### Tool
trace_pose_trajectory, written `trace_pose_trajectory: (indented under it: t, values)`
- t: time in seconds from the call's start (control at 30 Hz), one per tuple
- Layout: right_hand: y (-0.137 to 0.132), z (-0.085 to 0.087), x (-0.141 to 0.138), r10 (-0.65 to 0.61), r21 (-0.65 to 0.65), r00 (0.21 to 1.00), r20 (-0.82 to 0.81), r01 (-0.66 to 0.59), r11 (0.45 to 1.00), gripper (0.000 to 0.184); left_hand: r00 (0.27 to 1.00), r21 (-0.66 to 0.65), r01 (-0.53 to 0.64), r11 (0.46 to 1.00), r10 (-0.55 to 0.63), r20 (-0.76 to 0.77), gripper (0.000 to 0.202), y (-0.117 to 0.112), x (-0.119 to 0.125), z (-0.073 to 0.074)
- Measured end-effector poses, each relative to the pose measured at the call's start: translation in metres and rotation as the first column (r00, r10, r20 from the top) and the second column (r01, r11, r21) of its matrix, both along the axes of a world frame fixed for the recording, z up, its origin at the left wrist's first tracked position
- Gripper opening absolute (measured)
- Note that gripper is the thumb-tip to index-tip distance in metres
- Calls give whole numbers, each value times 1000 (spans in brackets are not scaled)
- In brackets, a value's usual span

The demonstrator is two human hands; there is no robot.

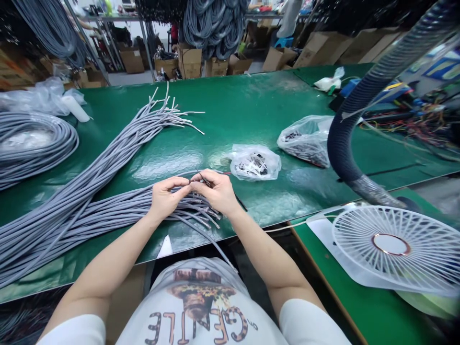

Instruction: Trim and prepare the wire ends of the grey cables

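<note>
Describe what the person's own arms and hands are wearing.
Left hand and right hand are bare: no gloves, rings or watch visible. Forearms are uncovered. Short white sleeves cover the upper arms, part of a white printed T-shirt.

Left of small bag (255, 163): thin piece (201, 178) pinched between my left hand (166, 196) and right hand (217, 191), too small to identify. Bag contents blurred through plastic. Further left, cable bundle (72, 211) ran off the picture's edge; my right hand covered some ends.
</note>
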State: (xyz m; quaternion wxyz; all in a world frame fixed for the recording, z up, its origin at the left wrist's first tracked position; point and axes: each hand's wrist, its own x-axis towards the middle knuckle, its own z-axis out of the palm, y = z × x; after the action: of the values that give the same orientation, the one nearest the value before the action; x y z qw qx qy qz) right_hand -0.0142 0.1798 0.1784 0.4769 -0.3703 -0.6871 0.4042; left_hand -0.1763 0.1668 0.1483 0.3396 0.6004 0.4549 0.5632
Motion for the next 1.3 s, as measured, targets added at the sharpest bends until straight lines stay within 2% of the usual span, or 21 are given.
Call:
trace_pose_trajectory:
  t: [0.23, 0.37, 0.57, 0.67, 0.8, 0.93, 1.03, 1.3]
  values:
    - [8, -10, -1, 10, -66, 994, -113, -18, 998, 12, 985, -119, -40, 992, 59, 162, 21, 1, 3, 2]
    - [8, -12, -3, 17, -129, 987, -159, -38, 991, 15, 973, -173, 12, 985, 28, 230, 22, 3, 2, 1]
    - [10, -16, -6, 56, -178, 972, -226, -98, 979, 20, 938, -182, 98, 979, -29, 345, 22, 5, 3, 0]
    - [13, -15, -6, 79, -143, 972, -221, -112, 983, 17, 939, -192, 109, 975, -38, 343, 21, 6, 2, 0]
    - [14, -10, -1, 144, -12, 981, -128, -147, 989, 15, 950, -188, 126, 974, -64, 304, 20, 6, 1, -1]
    - [12, -6, 1, 97, 60, 995, -9, -97, 993, 17, 953, -176, 135, 975, -79, 291, 18, 5, 1, 0]
    - [11, -8, 0, 38, 79, 999, 31, -40, 996, 16, 961, -170, 116, 979, -67, 270, 19, 4, 2, 1]
    - [13, -11, -3, 47, 19, 999, 3, -47, 999, 15, 948, -170, 149, 974, -91, 306, 23, 5, 2, -2]
